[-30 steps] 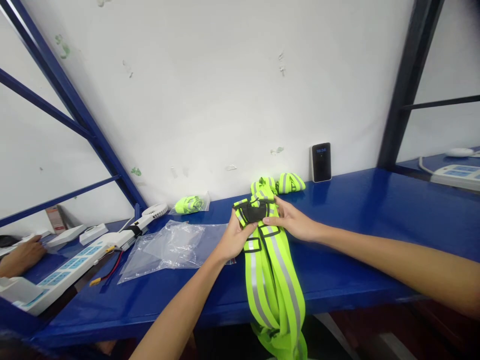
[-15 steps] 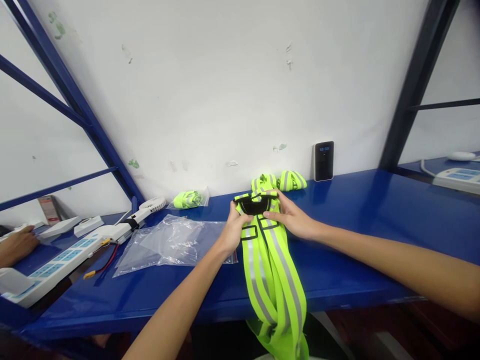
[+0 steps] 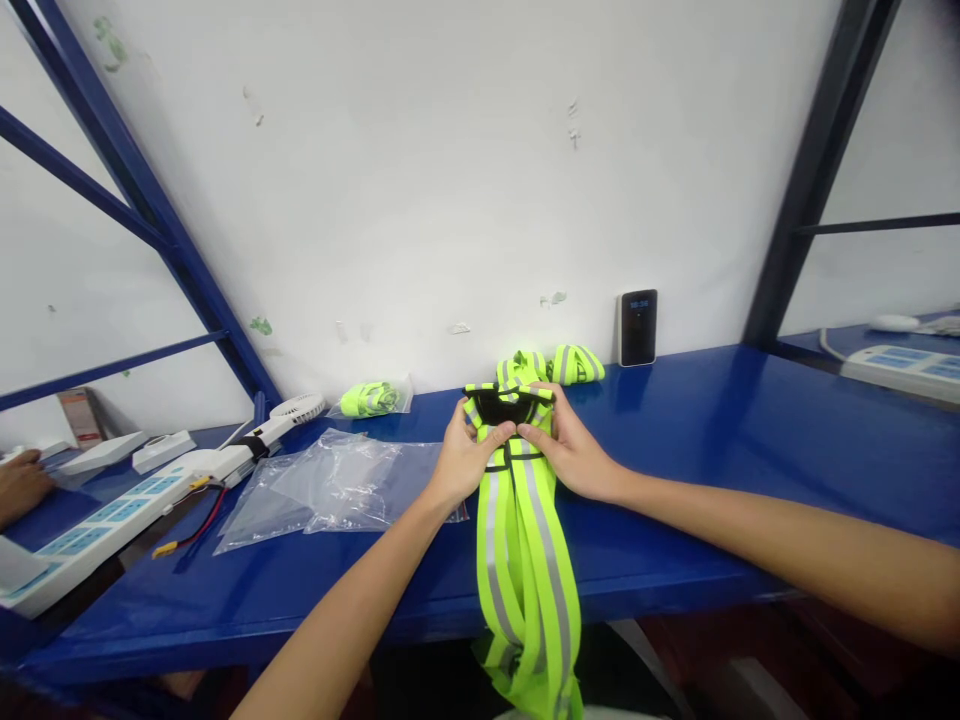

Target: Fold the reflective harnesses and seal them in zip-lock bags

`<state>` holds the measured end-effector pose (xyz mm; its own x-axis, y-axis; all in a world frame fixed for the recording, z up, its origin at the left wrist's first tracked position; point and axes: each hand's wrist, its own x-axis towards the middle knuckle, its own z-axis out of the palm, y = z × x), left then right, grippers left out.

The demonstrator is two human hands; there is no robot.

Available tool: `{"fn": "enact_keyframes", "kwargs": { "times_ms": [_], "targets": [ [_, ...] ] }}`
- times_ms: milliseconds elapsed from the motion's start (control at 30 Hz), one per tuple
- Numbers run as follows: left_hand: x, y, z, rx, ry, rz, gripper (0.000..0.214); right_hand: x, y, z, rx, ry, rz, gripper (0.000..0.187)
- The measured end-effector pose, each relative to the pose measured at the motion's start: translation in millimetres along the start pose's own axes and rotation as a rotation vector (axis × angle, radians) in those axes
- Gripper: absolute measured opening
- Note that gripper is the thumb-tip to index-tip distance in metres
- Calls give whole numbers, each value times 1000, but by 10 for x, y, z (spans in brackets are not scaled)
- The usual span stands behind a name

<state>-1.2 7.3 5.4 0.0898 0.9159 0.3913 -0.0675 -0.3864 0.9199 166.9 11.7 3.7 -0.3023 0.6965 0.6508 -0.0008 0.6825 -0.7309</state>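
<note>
Together — left hand [image 3: 465,458], right hand [image 3: 574,447] — grip straps [image 3: 541,530].

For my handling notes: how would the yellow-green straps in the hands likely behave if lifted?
Probably floppy: the yellow-green straps hang past the front edge of the blue table. Loose lengths might swing or tangle, since several hang together. They are probably light, being thin flat bands.

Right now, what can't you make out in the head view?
All in the head view:
Most fingers of the left hand and right hand: hidden behind the yellow-green straps.
Lower end of the straps: cut off by the bottom edge.
Black part between the hands: too dark for detail.
Black device: digits too small to read surely.
Another person's hand: cut off by the left edge.
</note>
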Motion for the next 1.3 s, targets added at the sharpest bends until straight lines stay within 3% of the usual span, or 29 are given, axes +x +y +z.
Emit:
{"fn": "enact_keyframes", "kwargs": {
  "times_ms": [267, 400, 500, 600, 733, 867, 1000, 1200, 1300],
  "targets": [
    [-33, -51, 17, 338, 104, 112, 41, 15, 53, -7, 5, 19, 22, 36],
    [-55, -69, -2, 358, 100, 159, 39, 0, 27, -27, -55, 24, 33, 39],
    [-62, -52, 3, 315, 31, 150, 43, 8, 17, -43, -61, 44, 17, 40],
    [-66, -18, 13, 184, -28, 60, 54, 38, 41, -52, -38, 81, 16, 37],
    [-67, -8, 14, -102, -46, -164, 64, 77, 70, -37, 103, 84, 107, 35],
    [-68, -16, 5, -237, -88, -261, 55, 83, 50, -16, 186, 119, 254, 34],
    [-70, -3, -8, -234, -100, -301, 47, 81, 18, -11, 246, 128, 256, 29],
    [-41, -24, -95, 52, 43, -125, 36, 63, -3, -10, 415, 100, 380, 21],
    [-20, -25, -141, 191, 104, -50, 31, 42, -16, -18, 463, 23, 399, 30]
  ]
}}
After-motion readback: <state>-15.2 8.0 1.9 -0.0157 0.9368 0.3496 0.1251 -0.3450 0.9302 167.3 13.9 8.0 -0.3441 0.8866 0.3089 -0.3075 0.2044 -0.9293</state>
